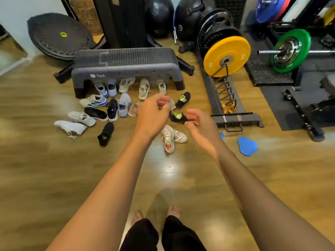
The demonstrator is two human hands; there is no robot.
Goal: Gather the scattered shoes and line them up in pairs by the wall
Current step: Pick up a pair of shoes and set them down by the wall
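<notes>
- A black shoe with yellow lining was seen on the floor, in the gap between the two hands. Its long axis ran crosswise, with one end drawn up to the right thumb.
- The right hand was judged the nearer to it. The left hand was placed just to the shoe's left and a little further up the view.
- The right fingers were loosely curved and apart from the thumb. Nothing was clearly gripped, and contact with the shoe could not be told.
- The left fingers were curled in towards the thumb, as in a pinch. A pale lace was seen at the tips, but whether it was held or merely lay behind could not be told.
- The matching black shoe lay near, further off, beside the step platform.
- The other shoes were scattered before that platform, and no line of pairs was formed yet.
</notes>
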